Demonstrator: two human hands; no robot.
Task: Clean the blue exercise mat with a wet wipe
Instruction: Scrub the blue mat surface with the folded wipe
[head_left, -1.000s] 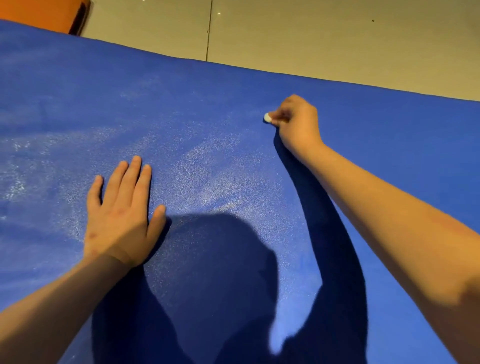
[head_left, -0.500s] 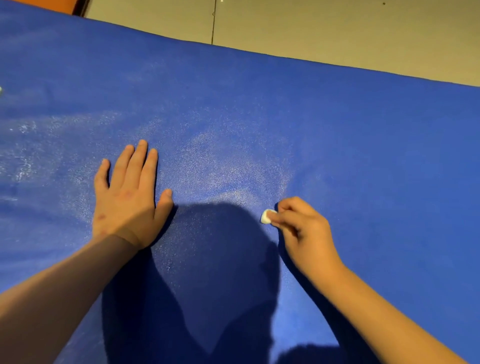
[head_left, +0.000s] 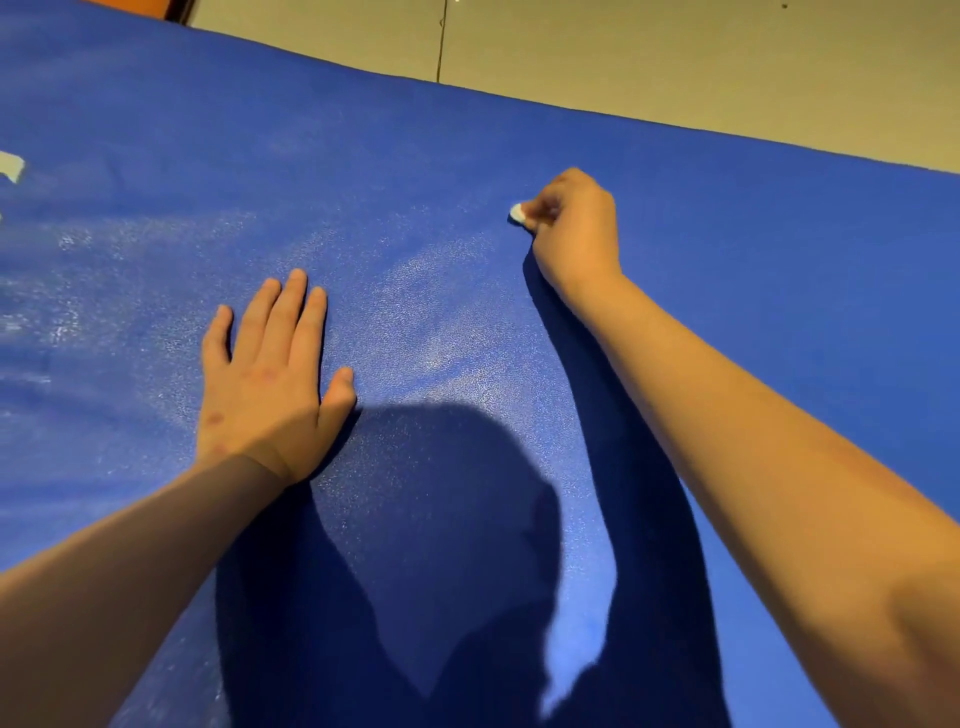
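Reaching away from the body, the right hand (head_left: 574, 228) now lies far out on the blue exercise mat (head_left: 779, 270), close to its far edge, where half a second ago it was drawn back level with the left thumb. Its fingers are curled tight around the wet wipe (head_left: 517, 213), which is bunched into a small white wad. Only a rounded end of it shows, poking out to the left of the fingertips and pressed against the mat surface. The wad is too small to give a long axis.

The left hand (head_left: 270, 384) has not shifted: it rests flat on the mat, palm down, fingers straight and close together pointing away from the person, thumb spread to the right, holding nothing.

The mat fills most of the view. Its far edge runs from upper left down toward the right; its other edges fall outside the view, so its long axis cannot be told. A pale, glistening sheen (head_left: 415, 312) covers the surface between and to the left of the hands. The person's shadow (head_left: 457, 545) darkens the near part.

A pale scrap (head_left: 11, 166) lies on the mat at the left edge of the view. Beyond the mat is beige floor (head_left: 675, 67) with a dark seam, and an orange patch (head_left: 169, 6) shows at the top left.
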